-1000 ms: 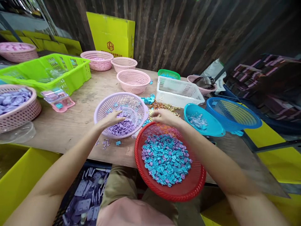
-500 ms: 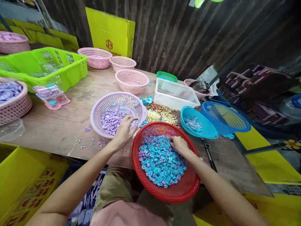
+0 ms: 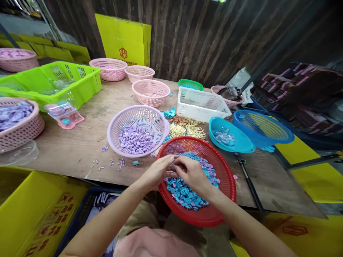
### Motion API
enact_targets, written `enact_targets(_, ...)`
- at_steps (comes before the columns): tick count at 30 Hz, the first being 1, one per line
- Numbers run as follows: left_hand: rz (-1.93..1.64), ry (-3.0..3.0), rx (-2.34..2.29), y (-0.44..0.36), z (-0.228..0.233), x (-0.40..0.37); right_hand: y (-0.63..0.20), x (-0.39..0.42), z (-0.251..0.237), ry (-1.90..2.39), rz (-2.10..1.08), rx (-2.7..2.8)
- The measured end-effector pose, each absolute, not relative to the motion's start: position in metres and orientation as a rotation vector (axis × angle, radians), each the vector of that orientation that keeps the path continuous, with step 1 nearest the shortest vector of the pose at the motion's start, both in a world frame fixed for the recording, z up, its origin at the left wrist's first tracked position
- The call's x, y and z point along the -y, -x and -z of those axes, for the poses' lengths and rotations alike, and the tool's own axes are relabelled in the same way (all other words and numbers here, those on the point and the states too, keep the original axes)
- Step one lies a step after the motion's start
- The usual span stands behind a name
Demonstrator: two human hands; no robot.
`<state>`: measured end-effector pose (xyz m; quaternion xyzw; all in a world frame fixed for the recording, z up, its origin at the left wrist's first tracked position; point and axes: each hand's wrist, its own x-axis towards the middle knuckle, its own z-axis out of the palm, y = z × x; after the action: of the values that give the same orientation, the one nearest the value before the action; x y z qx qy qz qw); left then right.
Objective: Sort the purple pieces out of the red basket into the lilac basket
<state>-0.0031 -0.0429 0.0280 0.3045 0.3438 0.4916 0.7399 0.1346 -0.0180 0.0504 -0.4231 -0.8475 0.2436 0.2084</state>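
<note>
Both my hands meet over the left side of a red basket (image 3: 232,178), fingertips close together. My left hand (image 3: 160,172) has its fingers bent inward. My right hand (image 3: 193,175) is pinched, thumb toward the left fingers; whatever lies between them is hidden. Under them, the red basket holds a heap of small turquoise and purple spiral pieces (image 3: 187,198), partly covered by my hands. Just left, a lilac basket (image 3: 114,142) contains small purple pieces (image 3: 136,139). One small blue piece (image 3: 135,162) rests on the table before it.
Behind the red basket lie cream lattice pieces (image 3: 195,131) and a white basket (image 3: 203,110). A turquoise bowl (image 3: 230,141) and a blue basket (image 3: 264,134) stand right, above a black rod (image 3: 252,187). A green crate (image 3: 85,85) and pink baskets (image 3: 150,93) fill the left and back.
My left hand has come from the lilac basket to the red one. My right hand has left the heap's upper edge and moved left to meet it. The view has shifted slightly.
</note>
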Motion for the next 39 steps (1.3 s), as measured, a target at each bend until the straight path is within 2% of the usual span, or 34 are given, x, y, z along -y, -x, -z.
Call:
enact_targets(3, -1.088, -0.449, -0.669, 0.009, -0.024, 0.047, -0.113, 0.027, -0.051, 1.057, -0.681, 2.361)
enact_targets(7, -1.2, -0.37, -0.796, 0.054, -0.016, 0.061, -0.117, -0.006, -0.034, 1.098, -0.757, 2.276)
enact_targets(10, -1.454, -0.391, -1.15, 0.103, 0.005, 0.07, -0.133, -0.04, -0.008, 1.326, -0.638, 2.372)
enact_targets(13, -1.61, -0.519, -1.805, 0.148, 0.035, 0.071, -0.144, -0.057, 0.016, 1.454, -0.554, 2.531)
enact_targets(16, -1.337, -0.872, -2.35, 0.171, 0.058, 0.068, -0.142, -0.058, 0.027, 1.405, -0.559, 2.639)
enact_targets(19, -0.917, -1.118, -2.579, 0.171, 0.067, 0.065, -0.138, -0.057, 0.03, 1.368, -0.601, 2.656)
enact_targets(21, -0.751, -1.171, -2.648, 0.165, 0.067, 0.064, -0.139, -0.059, 0.031, 1.411, -0.737, 2.571)
enact_targets(23, -0.751, -1.212, -2.71, 0.157, 0.062, 0.064, -0.143, -0.063, 0.03, 1.527, -1.07, 2.348)
enact_targets(25, -0.907, -1.333, -2.712, 0.145, 0.054, 0.062, -0.149, -0.068, 0.027, 1.574, -1.459, 2.009)
enact_targets(27, -1.118, -1.514, -2.613, 0.129, 0.042, 0.059, -0.151, -0.072, 0.025, 1.539, -1.671, 1.757)
enact_targets(29, -1.258, -1.643, -2.502, 0.111, 0.029, 0.054, -0.15, -0.075, 0.024, 1.554, -1.598, 1.802)
enact_targets(34, -1.351, -1.496, -2.371, 0.09, 0.02, 0.042, -0.133, -0.074, 0.031, 1.653, -0.998, 2.337)
enact_targets(39, -1.46, -1.025, -2.054, 0.107, 0.036, 0.035, -0.124, -0.07, 0.039, 1.636, -0.855, 2.44)
